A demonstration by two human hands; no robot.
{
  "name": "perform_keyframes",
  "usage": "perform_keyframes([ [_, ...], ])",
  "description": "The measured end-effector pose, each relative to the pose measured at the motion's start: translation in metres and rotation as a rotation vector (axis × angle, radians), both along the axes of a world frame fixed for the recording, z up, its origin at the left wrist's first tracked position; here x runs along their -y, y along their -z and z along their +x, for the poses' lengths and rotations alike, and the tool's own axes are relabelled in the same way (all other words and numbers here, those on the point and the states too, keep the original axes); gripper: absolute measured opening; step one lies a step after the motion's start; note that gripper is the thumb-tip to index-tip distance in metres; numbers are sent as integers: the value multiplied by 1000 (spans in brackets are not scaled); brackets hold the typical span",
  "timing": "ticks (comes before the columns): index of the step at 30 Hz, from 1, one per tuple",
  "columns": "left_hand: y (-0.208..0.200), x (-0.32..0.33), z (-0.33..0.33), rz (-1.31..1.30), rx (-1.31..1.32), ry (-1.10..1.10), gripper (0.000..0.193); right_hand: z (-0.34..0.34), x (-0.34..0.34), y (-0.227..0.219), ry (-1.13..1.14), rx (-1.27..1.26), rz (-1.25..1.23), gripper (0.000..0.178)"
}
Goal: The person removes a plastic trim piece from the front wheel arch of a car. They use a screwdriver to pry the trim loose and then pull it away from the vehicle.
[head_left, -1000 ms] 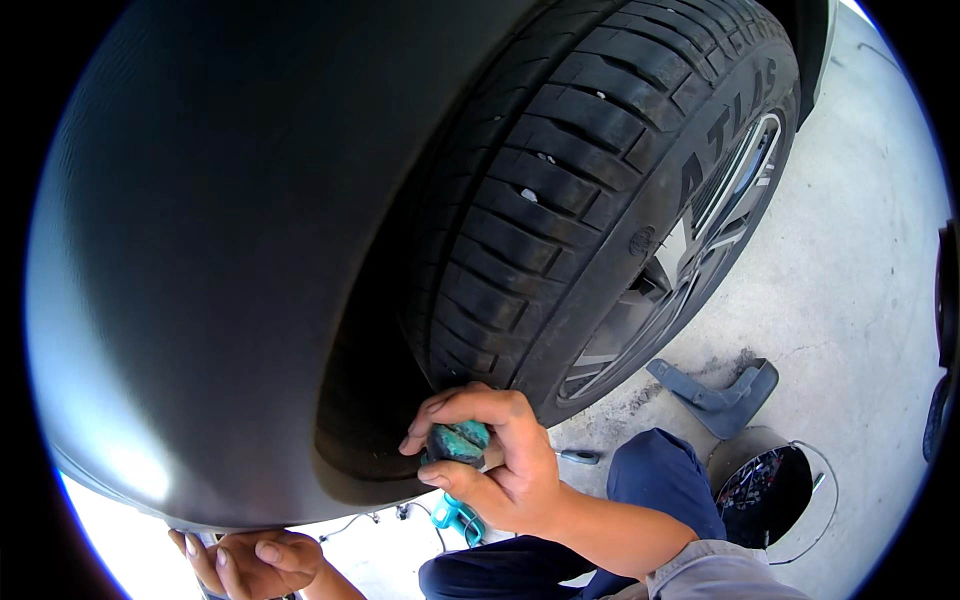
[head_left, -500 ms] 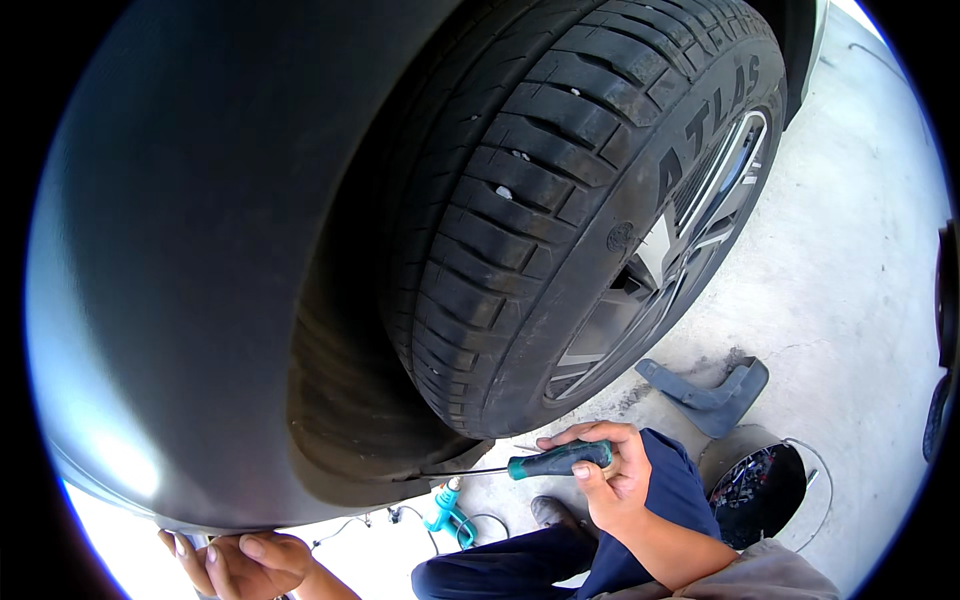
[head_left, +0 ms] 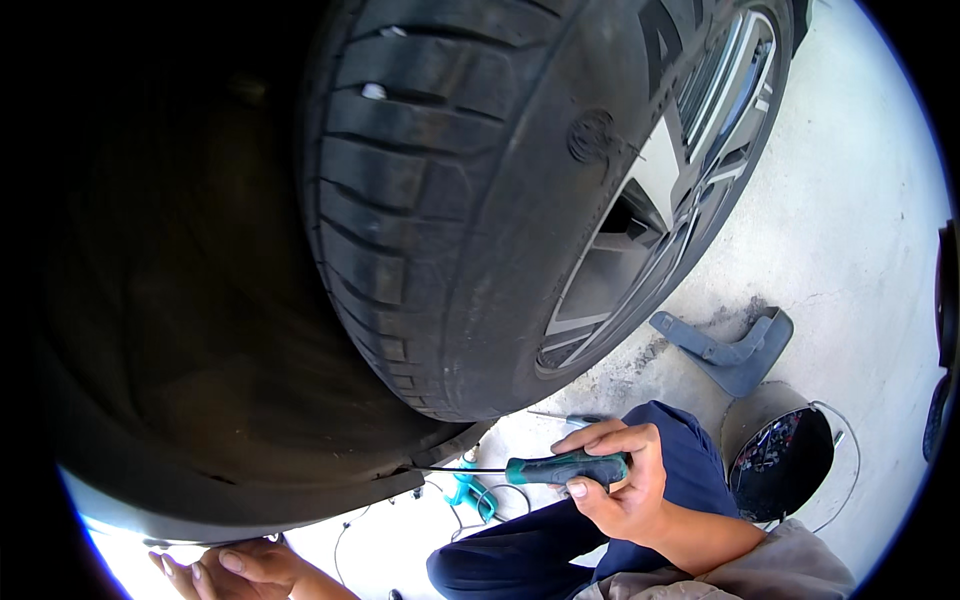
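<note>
My right hand is closed round the green and black handle of a screwdriver. Its thin shaft points left, and the tip meets the lower edge of the dark wheel arch liner, just below the tyre. At the lower left, my left hand is palm up beneath the bumper's bottom edge. Its fingers are stretched out and partly hidden by the bumper; they seem to touch it from below.
On the pale floor lie a grey mud flap and a teal corded tool. A bucket with small parts inside stands at the right. Near my knee, another tool is partly hidden behind my right hand.
My view has moved closer to the wheel arch, so more of the liner shows. The screwdriver tip stays at the liner's edge, and my left hand remains under the bumper.
</note>
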State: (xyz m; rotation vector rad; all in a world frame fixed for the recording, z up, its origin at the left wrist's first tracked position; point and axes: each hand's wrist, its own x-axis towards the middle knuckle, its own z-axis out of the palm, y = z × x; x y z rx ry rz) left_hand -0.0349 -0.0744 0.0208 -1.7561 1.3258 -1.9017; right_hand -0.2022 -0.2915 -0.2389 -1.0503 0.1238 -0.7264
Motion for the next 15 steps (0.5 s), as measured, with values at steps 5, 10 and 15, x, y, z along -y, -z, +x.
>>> perform_keyframes([
  [5, 3, -24, 9, -136, -233, 170, 29, 37, 19, 7, 36, 15, -8, 33],
  [10, -10, -13, 5, 9, -36, 129, 23, 47, 29, 23, 54, 47, -24, 40],
  [15, 38, 23, -58, 780, -292, -154, 29, 51, 46, 39, 59, 20, -227, 38],
])
